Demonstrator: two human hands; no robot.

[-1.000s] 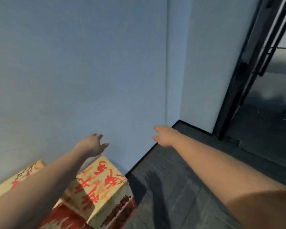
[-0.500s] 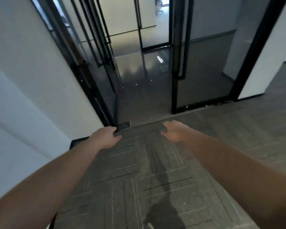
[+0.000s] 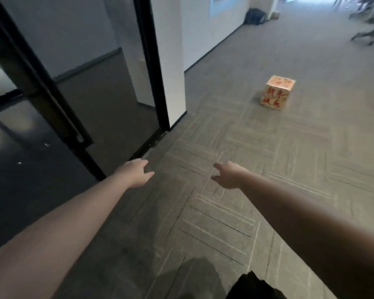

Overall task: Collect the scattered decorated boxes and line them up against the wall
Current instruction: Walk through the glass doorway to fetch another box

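Observation:
One decorated box (image 3: 276,92), cream with red characters, stands alone on the grey carpet far ahead and to the right. Both my arms reach forward over the floor. My left hand (image 3: 134,173) is empty, fingers loosely spread, near the door threshold. My right hand (image 3: 228,174) is also empty with fingers apart. The box is well beyond both hands. No other decorated boxes are in view.
A black-framed glass door (image 3: 58,117) stands at the left over a dark glossy floor. A white pillar (image 3: 168,57) rises beside it. Office chair legs (image 3: 369,33) and a dark bag (image 3: 255,16) sit far back.
My view has swung right, away from the wall and the boxes lined up there, past the glass doors to the open carpet. Both hands stayed empty and outstretched.

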